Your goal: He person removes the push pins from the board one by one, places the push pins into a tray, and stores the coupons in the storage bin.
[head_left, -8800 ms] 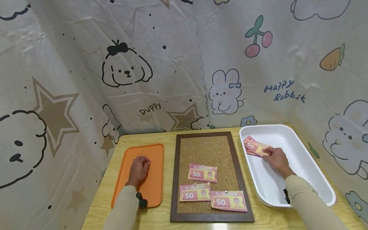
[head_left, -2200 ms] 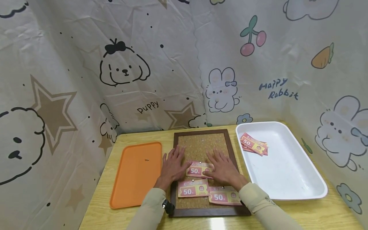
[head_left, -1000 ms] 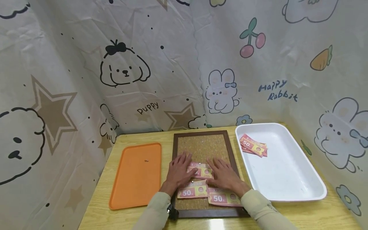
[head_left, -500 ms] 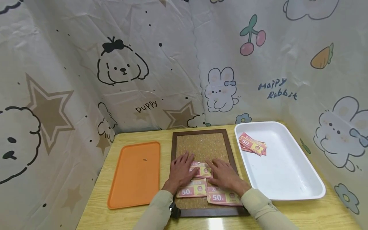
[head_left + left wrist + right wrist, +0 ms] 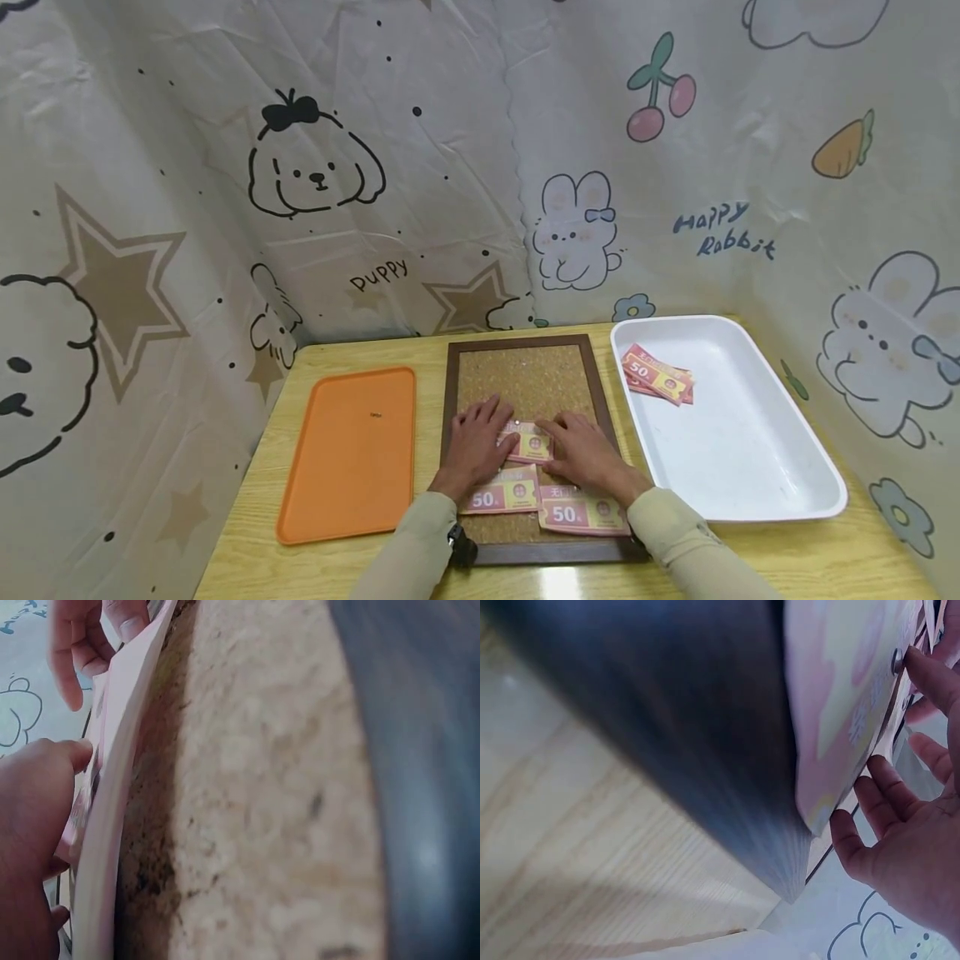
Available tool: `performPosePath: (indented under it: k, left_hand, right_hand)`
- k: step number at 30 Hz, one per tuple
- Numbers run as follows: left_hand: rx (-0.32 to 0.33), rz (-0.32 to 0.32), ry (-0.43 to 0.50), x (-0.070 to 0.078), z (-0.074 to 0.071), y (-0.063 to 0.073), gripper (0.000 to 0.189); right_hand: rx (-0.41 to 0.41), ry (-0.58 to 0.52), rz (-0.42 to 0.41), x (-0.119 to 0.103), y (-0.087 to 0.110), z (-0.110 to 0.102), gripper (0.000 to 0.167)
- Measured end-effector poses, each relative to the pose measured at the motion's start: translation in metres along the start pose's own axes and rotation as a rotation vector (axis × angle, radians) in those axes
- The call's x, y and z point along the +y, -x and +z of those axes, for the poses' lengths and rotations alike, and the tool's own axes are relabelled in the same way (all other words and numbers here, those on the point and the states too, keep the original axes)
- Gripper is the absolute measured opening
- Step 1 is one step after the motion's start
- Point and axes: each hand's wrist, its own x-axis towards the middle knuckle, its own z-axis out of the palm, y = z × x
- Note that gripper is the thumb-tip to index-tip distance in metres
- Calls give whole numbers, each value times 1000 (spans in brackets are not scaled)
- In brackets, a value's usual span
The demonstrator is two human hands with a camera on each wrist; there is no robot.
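The upper coupon (image 5: 534, 442) is lying just below the centre of the frame, its long axis running left to right and dipping slightly rightward, right between the two hands. The left hand (image 5: 477, 440) is sitting nearer, covering the coupon's left end, fingers loosely spread. The right hand (image 5: 585, 450) is waiting at the other end, fingers spread and a little bent (whether its fingertips are touching that edge, I can't tell). Neither hand is plainly pinching anything.

Below them, the lower left coupon (image 5: 506, 492) and lower right coupon (image 5: 585, 512) are lying almost end to end. All three are resting on the cork board (image 5: 528, 379), lower centre.

Further out, the orange tray (image 5: 348, 467) is holding something tiny and dark (image 5: 376, 415) at lower left; the white tub (image 5: 750, 450) is holding more coupons (image 5: 656, 375) at right, and the patterned curtain (image 5: 435, 167) is filling the upper frame.
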Motion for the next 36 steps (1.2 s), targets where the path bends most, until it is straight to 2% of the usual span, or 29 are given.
performPosePath:
  k: [7, 13, 21, 30, 36]
  left_hand:
    - [17, -22, 32, 3, 3, -4, 39]
    - [30, -38, 37, 4, 3, -8, 33]
    - [40, -50, 56, 8, 2, -11, 24]
    - [55, -54, 58, 8, 5, -12, 24]
    - [77, -49, 128, 5, 8, -14, 23]
  right_hand:
    - [-6, 13, 12, 1, -6, 1, 65]
    - [22, -6, 24, 1, -9, 0, 62]
    - [31, -92, 13, 3, -8, 0, 57]
    - [27, -170, 22, 5, -9, 1, 55]
    - [20, -225, 30, 8, -11, 2, 53]
